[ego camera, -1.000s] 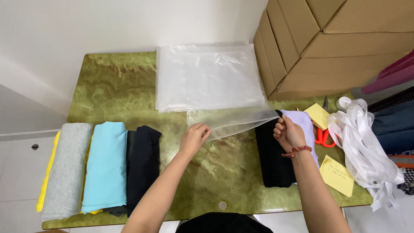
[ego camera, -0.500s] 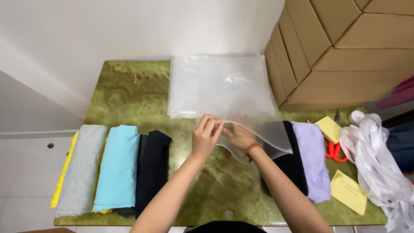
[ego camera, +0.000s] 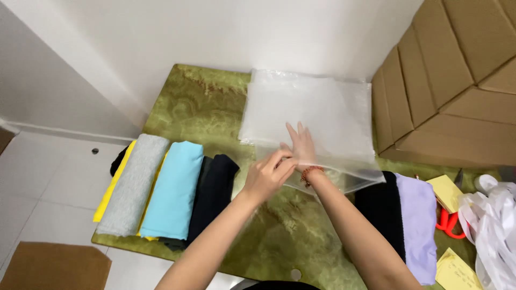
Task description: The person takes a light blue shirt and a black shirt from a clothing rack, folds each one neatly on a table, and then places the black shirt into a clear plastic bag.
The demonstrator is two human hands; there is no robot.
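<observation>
Overhead, we see our left hand (ego camera: 269, 174) pinching the near edge of a clear bag (ego camera: 322, 134) while our right hand (ego camera: 301, 145) lies flat with fingers spread inside it, over the green counter (ego camera: 209, 102) beside folded clothes (ego camera: 172, 188).

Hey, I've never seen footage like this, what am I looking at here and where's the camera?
There is no machine here: a person works with two bare hands, and the one camera sits on their head, looking down. The left hand pinches the near edge of a clear plastic bag, and the right hand, with a red bracelet at the wrist, is slid inside it. A stack of similar bags lies behind on the green marbled table. On the left lie folded clothes: grey, light blue and black. On the right are a black and a lilac folded garment, red scissors and cardboard boxes.
</observation>
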